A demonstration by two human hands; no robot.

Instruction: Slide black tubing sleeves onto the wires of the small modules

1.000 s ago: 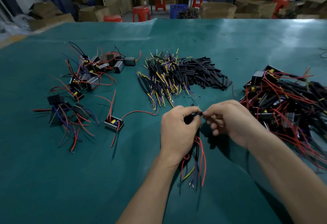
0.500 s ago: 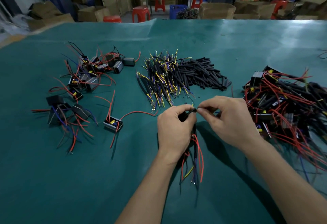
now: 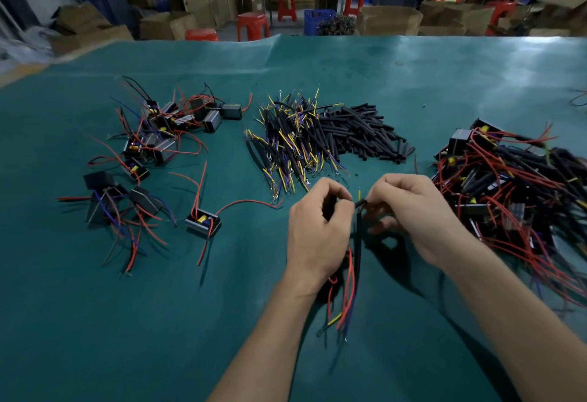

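**Both hands meet over one sleeve at the middle of the green table**

From the head camera we look down on our two bare hands, close together above the green table cover [image 3: 413, 77]. Our left hand [image 3: 317, 230] is curled round a small module that its fingers mostly hide; the module's red, yellow and blue wires [image 3: 346, 300] hang out below the palm toward us. Our right hand [image 3: 409, 211] pinches the top of a black tubing sleeve [image 3: 358, 236] between thumb and forefinger, just beside the left hand's knuckles. A thin yellow wire tip [image 3: 359, 192] stands out above the pinch, so the sleeve sits round that wire and runs down between the two hands.

Behind the hands lies a heap of loose black sleeves [image 3: 365, 134], and touching its left side a heap of short yellow and blue leads [image 3: 286, 144]. On the left, well apart from the hands, lies a scatter of modules with bare red wires [image 3: 152, 141], and one single module [image 3: 203, 222] lies nearer to us, a red wire curving off toward the left hand. On the right a dense pile of modules [image 3: 508, 179] with red wires and black sleeving reaches the frame's edge.

Beyond the table we see cardboard boxes [image 3: 390, 20] and red stools [image 3: 252, 25].
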